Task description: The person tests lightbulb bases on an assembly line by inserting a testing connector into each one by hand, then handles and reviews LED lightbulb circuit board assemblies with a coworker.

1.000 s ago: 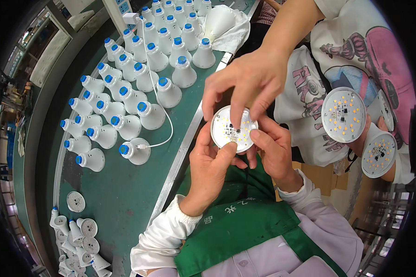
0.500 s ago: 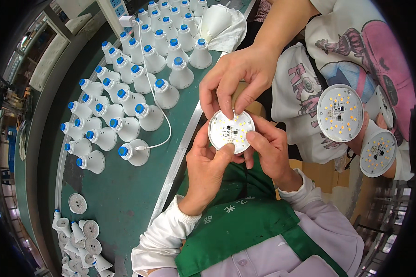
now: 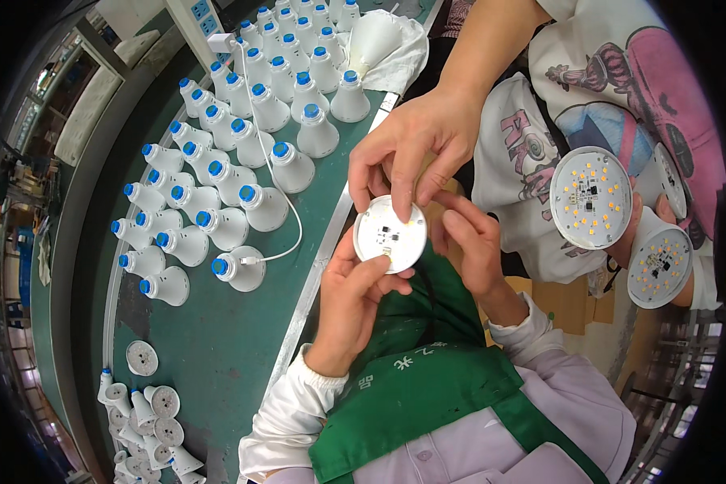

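A round white LED board [image 3: 397, 246], with small yellow chips and black parts on its face, is gripped at its lower left edge by my left hand [image 3: 349, 300]. My left thumb presses on its face and the fingers pass behind. Its back is hidden. Just right of the board, my right hand [image 3: 476, 252] is off it, with fingers bent and apart and nothing seen in them. A co-worker's hand [image 3: 419, 145] reaches in from the top, and its index fingertip touches the upper part of the board.
On the green table [image 3: 218, 331] at left stand many white cone-shaped lamp bodies [image 3: 264, 207] with blue caps; a white cable [image 3: 298, 230] runs to one. More lamp parts [image 3: 169, 431] lie heaped lower left. The co-worker's other hand holds similar LED boards [image 3: 591, 198] at right.
My right hand has let go of the board and drawn slightly away. The board has shifted a little left, and the co-worker's index finger has moved onto its face.
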A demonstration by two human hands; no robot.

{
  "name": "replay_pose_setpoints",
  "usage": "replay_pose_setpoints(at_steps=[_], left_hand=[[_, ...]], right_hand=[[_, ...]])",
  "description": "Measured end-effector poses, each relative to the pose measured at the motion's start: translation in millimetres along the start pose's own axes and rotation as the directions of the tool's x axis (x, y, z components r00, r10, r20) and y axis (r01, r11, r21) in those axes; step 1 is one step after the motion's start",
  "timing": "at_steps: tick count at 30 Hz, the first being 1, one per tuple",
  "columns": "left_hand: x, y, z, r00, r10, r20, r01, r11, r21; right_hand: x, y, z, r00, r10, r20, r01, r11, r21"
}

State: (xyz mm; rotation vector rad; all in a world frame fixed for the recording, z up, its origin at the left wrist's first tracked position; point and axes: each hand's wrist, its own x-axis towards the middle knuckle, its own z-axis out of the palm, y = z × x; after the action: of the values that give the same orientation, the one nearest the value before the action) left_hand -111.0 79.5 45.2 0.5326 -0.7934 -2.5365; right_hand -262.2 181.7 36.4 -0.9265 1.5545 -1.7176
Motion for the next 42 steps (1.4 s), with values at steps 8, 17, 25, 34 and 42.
replay_pose_setpoints(at_steps=[8,17,25,34,42], left_hand=[[1,3,-15,0.994,-0.085,0.074,0.100,0.968,-0.231],[-2,1,-11,0.995,-0.056,0.085,0.071,0.982,-0.174],[-3,-1,-3,0.999,-0.025,0.040,0.029,0.994,-0.107],[-7,-5,1,0.997,-0.006,0.072,0.008,1.000,-0.021],[-11,-2,12,0.998,0.052,0.045,-0.056,0.995,0.083]], right_hand=[[-2,16,3,0.921,0.195,0.337,-0.269,0.944,0.190],[-3,32,2,0.893,0.072,0.444,-0.229,0.922,0.313],[-3,24,10,0.916,0.160,0.368,-0.289,0.899,0.330],[-10,37,-3,0.908,0.039,0.418,-0.234,0.873,0.427],[-8,23,3,0.912,-0.066,0.406,-0.137,0.881,0.452]])
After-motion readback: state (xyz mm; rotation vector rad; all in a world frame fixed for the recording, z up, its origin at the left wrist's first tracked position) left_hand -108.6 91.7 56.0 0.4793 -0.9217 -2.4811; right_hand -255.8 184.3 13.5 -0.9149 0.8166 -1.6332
